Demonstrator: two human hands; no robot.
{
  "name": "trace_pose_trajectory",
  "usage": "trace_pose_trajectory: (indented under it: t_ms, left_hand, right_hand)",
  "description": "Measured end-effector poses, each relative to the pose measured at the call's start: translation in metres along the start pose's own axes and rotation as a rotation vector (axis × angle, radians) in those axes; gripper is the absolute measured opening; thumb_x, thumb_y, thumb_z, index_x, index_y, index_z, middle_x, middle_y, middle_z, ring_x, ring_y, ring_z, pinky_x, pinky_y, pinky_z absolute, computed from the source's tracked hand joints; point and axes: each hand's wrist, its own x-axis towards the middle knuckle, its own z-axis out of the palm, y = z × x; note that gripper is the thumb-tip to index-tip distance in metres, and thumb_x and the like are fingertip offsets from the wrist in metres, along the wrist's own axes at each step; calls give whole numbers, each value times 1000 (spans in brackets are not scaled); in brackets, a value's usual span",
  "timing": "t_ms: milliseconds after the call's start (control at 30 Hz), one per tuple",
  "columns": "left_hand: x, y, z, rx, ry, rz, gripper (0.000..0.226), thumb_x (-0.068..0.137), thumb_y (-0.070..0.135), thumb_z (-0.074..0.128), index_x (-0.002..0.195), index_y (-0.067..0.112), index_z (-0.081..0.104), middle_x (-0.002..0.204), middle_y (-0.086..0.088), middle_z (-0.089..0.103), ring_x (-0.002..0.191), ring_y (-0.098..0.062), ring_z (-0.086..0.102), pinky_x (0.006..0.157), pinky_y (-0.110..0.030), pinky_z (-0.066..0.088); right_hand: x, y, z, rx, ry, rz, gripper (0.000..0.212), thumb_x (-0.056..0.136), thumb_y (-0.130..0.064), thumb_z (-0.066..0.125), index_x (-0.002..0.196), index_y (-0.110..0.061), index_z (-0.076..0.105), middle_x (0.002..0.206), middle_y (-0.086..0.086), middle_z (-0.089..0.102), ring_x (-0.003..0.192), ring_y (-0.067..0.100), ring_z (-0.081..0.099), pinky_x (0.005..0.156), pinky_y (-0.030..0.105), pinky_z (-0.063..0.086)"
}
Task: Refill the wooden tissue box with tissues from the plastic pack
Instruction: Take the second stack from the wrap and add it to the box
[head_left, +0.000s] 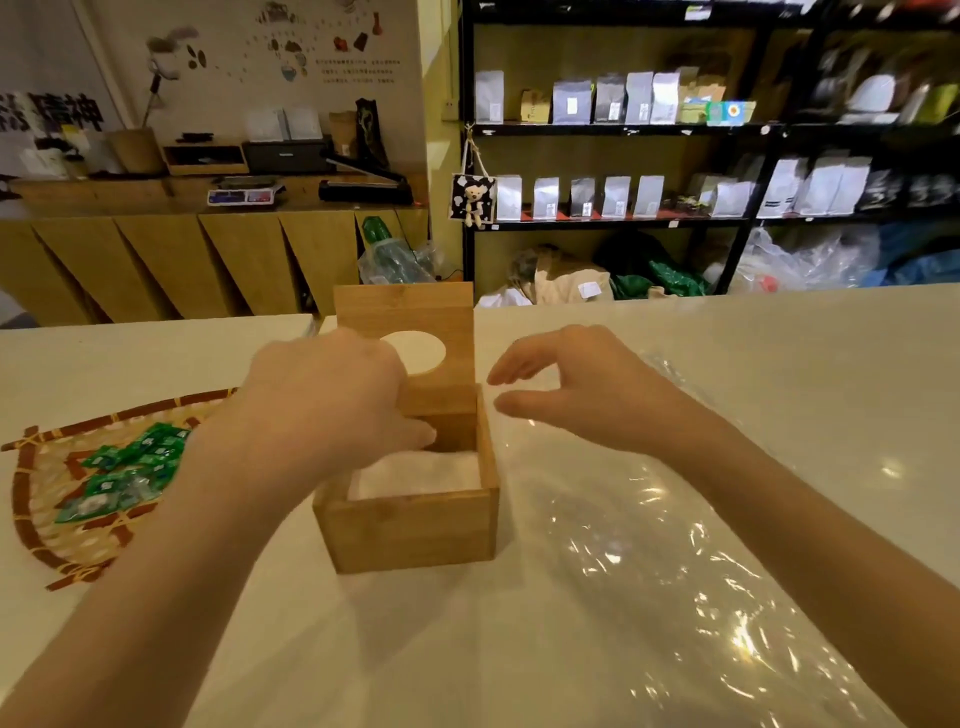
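The wooden tissue box (413, 532) stands in the middle of the white table, its lid (457, 317) with a round hole tipped up at the back. White tissues (415, 475) lie inside it. My left hand (332, 400) reaches over the box's left wall, its fingers down inside against the tissues. My right hand (582, 387) hovers just right of the box, fingers apart, holding nothing. The clear plastic pack (670, 566) lies flat and crumpled on the table to the right, under my right forearm.
A woven bamboo tray (36, 525) with several green sachets (130, 470) sits at the left. The white table (779, 364) runs wide to the right. Behind it are a wooden counter (156, 260) and black shelves (623, 130) of pouches.
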Motion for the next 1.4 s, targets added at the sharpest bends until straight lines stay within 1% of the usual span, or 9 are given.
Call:
trace_pose_trajectory:
  t_ms: [100,200,433,633,800,967,1133,1267,1400]
  left_hand:
    - [-23,49,-10,-183,196,331,39,79,62,44,89,27,59,84,10,61,76,-7,53,65,-24,46]
    - [-24,107,3,-333,123,712,38,82,58,46,103,29,60,107,12,62,84,-6,51,74,-27,44]
    - [10,205,71,-299,105,1105,66,82,60,34,134,18,43,144,-1,41,135,-17,30,110,-35,29]
    - [29,233,112,-275,171,1100,92,71,75,13,146,23,7,158,4,-3,143,-7,-10,108,-21,-17]
    - [36,236,129,-275,175,1058,94,72,74,3,146,17,12,157,1,9,145,-12,2,116,-31,-10]
    - [43,234,134,-340,289,1088,52,94,40,23,119,11,58,128,-11,61,123,-30,53,107,-34,15]
    - [36,235,123,-567,329,1024,56,86,35,22,121,10,58,138,-9,51,133,-24,41,111,-21,11]
    - [28,235,113,-719,346,990,67,82,42,13,124,12,56,145,-3,42,138,-14,32,111,-23,8]
    - [25,232,102,-727,320,970,70,79,47,10,129,21,52,147,9,37,136,1,23,112,-21,-4]
  right_hand:
    - [-31,29,-24,76,117,143,15,83,-27,65,97,-22,69,91,-7,67,86,4,61,70,8,41]
    - [-71,62,-34,53,184,281,18,80,-25,67,98,-21,68,91,-3,69,85,7,63,76,18,49]
    - [-175,114,-26,6,297,566,35,81,-23,65,115,-22,57,101,-1,66,96,15,62,84,30,50]
    - [-230,122,-3,-78,332,617,40,84,-21,61,123,-22,52,117,-7,58,104,7,52,92,23,43]
    - [-250,126,12,-198,147,518,32,87,-29,47,112,-17,62,112,-1,61,103,16,55,85,22,43]
    - [-252,128,19,-273,130,467,44,86,-35,33,105,-13,66,104,4,67,93,20,60,77,27,48]
    - [-239,128,35,-247,119,430,45,94,-32,30,118,-11,61,120,7,66,109,24,62,90,41,54]
    - [-215,124,42,-224,52,329,68,92,-47,6,140,-9,35,149,7,34,138,18,31,115,31,22]
    - [-181,137,38,-291,-9,283,51,93,-36,30,136,-12,40,145,10,41,137,25,30,116,35,20]
